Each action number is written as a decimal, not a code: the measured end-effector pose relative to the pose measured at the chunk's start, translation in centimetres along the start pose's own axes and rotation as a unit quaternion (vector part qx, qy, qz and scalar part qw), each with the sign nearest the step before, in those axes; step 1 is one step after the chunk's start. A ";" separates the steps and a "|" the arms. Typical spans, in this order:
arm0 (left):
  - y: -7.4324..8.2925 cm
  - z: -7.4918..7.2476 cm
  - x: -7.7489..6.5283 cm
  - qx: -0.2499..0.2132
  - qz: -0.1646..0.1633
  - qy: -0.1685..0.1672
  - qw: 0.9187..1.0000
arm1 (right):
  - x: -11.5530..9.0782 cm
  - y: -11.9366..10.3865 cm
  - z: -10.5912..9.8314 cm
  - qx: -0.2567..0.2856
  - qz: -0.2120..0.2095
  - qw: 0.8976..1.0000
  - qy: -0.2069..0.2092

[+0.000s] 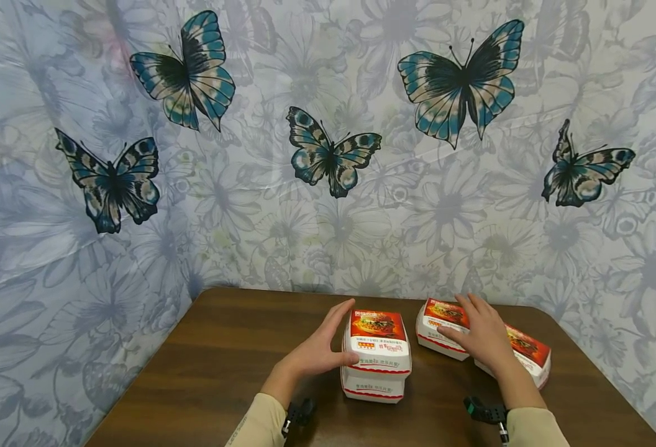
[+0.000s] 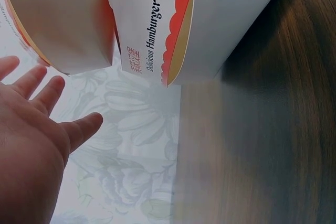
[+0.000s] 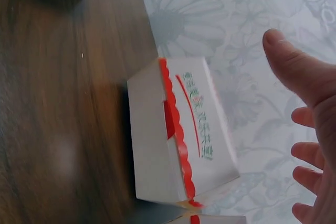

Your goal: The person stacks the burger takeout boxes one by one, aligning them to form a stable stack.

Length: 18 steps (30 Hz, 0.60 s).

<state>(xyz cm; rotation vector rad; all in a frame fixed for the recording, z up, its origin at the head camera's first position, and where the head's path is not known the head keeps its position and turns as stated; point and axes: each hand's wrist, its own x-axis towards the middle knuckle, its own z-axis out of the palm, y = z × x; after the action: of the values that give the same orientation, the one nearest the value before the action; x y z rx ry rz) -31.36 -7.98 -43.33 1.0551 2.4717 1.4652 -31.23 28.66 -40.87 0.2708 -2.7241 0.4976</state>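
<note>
Two hamburger boxes are stacked near the middle of the table, an upper box squarely over a lower box. My left hand is at the stack's left side with fingers and thumb spread; whether it touches the upper box, I cannot tell. In the left wrist view the fingers of that hand are apart and hold nothing. To the right, my right hand hovers over two more hamburger boxes, a left one and a right one that it partly hides. Its fingers are relaxed and grip nothing.
A dark brown wooden table bears the boxes, its far edge close to a wall covering printed with flowers and butterflies. Dark wrist devices sit by both cream sleeves.
</note>
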 end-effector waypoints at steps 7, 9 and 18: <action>-0.1 0.1 0.0 -0.002 0.001 -0.002 1.000 | 0.6 1.8 0.7 -0.025 0.013 0.999 -0.031; -0.1 0.1 0.1 -0.001 0.002 -0.002 1.000 | 0.7 2.3 0.9 -0.029 0.012 0.999 -0.034; 0.0 0.1 0.1 -0.003 0.001 -0.006 1.000 | 1.3 3.5 1.5 -0.074 0.001 0.996 -0.044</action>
<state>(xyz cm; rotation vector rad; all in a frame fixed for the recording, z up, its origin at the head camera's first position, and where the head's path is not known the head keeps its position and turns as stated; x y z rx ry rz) -31.35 -7.82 -43.36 1.0620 2.4583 1.4606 -33.77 31.17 -42.79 0.2575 -2.8289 0.2882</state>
